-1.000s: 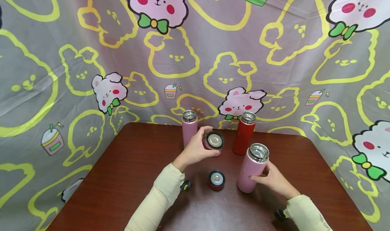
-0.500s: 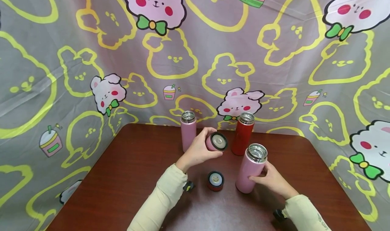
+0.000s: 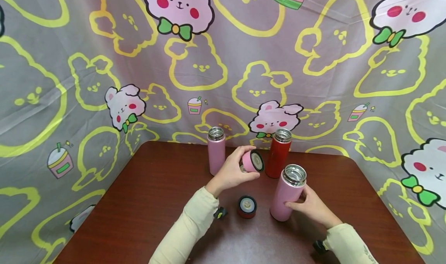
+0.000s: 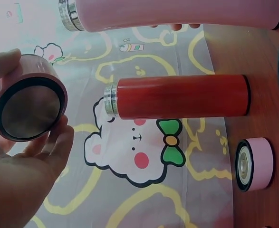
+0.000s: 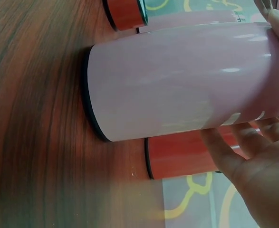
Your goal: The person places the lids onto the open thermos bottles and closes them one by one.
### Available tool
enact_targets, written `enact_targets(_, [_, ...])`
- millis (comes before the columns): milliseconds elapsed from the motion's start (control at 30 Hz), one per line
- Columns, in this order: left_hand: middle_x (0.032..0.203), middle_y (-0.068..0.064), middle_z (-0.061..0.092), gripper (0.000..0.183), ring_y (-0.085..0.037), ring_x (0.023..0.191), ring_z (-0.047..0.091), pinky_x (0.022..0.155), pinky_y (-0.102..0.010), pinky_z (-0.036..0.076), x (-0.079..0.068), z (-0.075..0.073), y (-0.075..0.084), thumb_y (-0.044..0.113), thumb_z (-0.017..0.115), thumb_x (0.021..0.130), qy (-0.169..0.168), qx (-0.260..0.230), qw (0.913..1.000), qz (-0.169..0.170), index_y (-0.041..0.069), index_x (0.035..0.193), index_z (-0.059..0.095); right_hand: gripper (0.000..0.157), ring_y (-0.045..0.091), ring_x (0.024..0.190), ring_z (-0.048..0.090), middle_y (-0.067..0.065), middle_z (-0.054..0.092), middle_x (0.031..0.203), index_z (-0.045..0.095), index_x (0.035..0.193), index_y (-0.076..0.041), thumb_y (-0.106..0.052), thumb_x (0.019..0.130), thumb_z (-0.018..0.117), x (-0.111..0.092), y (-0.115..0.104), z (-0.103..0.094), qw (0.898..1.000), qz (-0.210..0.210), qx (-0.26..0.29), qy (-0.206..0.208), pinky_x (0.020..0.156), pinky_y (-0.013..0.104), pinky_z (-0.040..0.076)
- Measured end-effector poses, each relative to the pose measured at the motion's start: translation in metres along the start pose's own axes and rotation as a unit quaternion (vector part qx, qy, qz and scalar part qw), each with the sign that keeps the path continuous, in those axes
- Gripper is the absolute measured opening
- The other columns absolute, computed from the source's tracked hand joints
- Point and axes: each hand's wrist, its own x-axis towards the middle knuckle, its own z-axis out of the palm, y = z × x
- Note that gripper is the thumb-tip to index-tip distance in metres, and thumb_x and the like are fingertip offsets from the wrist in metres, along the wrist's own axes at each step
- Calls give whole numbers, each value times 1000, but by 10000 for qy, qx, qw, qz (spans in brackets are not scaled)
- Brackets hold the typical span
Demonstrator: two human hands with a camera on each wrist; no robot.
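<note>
My left hand holds a pink bottle lid above the table, fingers and thumb around its side. The lid is tilted, its dark-rimmed underside facing right in the head view. My right hand grips a pink thermos bottle around its side; its steel mouth is uncovered. A red lid lies underside up on the table between the forearms. Beyond my left hand, mostly hidden in the head view, a second pink lid lies on the table.
Two more uncovered bottles stand toward the back of the brown table: a pink bottle at left and a red bottle right of my left hand. A cartoon-print cloth hangs behind and at both sides.
My left hand has shifted slightly right with the pink lid, and the lid's underside has turned from facing up toward the right. My right hand and its bottle stay nearly where they were.
</note>
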Motion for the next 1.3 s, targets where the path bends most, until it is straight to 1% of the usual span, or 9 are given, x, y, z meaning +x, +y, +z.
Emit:
enact_targets(167, [133,-6,48,74,-18,107,51,84,-27,49,0,1,2,14,79,75,35,-373,9992,-158,11,136,39,66,5,103,56,16,56,121,44,130,1,-10,76,79,0,0,0,9999,-74,-120,15,84,26,48])
enact_targets(233, [127,-2,50,73,-17,105,52,82,-31,51,4,4,-9,16,81,73,70,-397,9990,-193,15,134,40,67,4,104,56,16,55,122,43,131,1,-10,75,79,0,0,-1,9998,-119,-155,0,85,25,47])
enact_targets(267, [124,-1,51,71,-17,102,53,80,-31,52,4,5,-9,17,81,73,88,-375,9991,-186,16,132,41,68,3,105,55,16,54,123,42,132,0,-10,76,79,0,0,-1,9998,-145,-169,-15,85,25,47])
enact_targets(433, [117,0,53,67,-19,98,54,78,-28,51,6,6,-9,17,82,72,98,-294,9995,109,15,129,46,67,2,106,54,16,54,123,42,131,0,-10,76,79,-1,1,-2,9995,-225,-206,-35,86,24,46])
enact_targets(600, [120,-2,50,68,-17,103,53,87,-28,49,6,8,-9,12,82,72,62,-259,9988,400,10,130,48,68,2,106,54,14,53,123,42,132,0,-9,75,79,-3,5,-3,9990,-377,-234,-37,86,22,46])
enact_targets(800, [120,-3,48,67,-15,105,51,90,-36,48,8,8,-7,9,81,72,22,-120,9987,493,10,130,49,69,3,106,55,4,52,124,39,134,-1,-4,76,77,-4,10,-6,9987,-484,-20,-134,85,23,48])
enact_targets(867, [121,-3,48,67,-15,105,52,90,-35,48,9,8,-5,11,81,72,-34,-77,9989,462,12,130,48,68,3,106,55,3,54,123,39,134,0,-4,76,76,-4,10,-7,9986,-509,-32,-156,85,23,47])
enact_targets(1167, [126,2,51,73,-11,107,50,91,-26,45,13,14,0,19,83,72,-136,68,9999,74,15,133,44,68,3,105,56,19,54,123,38,135,1,-7,78,76,-5,7,-8,9995,-215,18,-233,85,24,48])
enact_targets(1300, [125,2,52,73,-10,106,50,89,-26,46,14,16,1,23,83,72,-89,227,9994,249,13,134,47,67,5,103,58,17,55,122,40,133,2,-5,77,76,-7,10,-7,9995,-199,84,-243,83,25,49])
